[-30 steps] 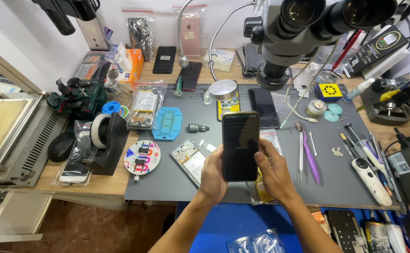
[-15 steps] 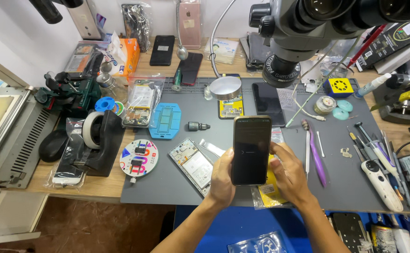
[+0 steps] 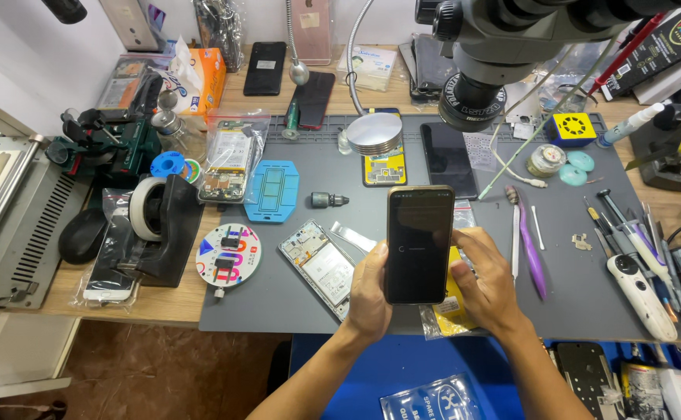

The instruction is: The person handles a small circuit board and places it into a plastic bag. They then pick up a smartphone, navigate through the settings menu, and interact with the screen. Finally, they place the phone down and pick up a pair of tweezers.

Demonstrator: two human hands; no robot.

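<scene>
Two hands meet over a cluttered wooden bench point(image 3: 91, 299) and its grey work mat point(image 3: 294, 299), beneath a microscope head point(image 3: 504, 47) at twelve o'clock — the left hand point(image 3: 369, 299) wraps its fingers around the lower left edge of a dark smartphone point(image 3: 418, 243), and the right hand point(image 3: 486, 284) closes its fingers against the phone's right edge. The phone stands upright at the mat's middle, screen dark and facing the camera. At nine o'clock from it lies an opened phone chassis point(image 3: 318, 266), farther out a round patterned disc point(image 3: 227, 255), and at three o'clock a purple tool point(image 3: 532, 253).
</scene>
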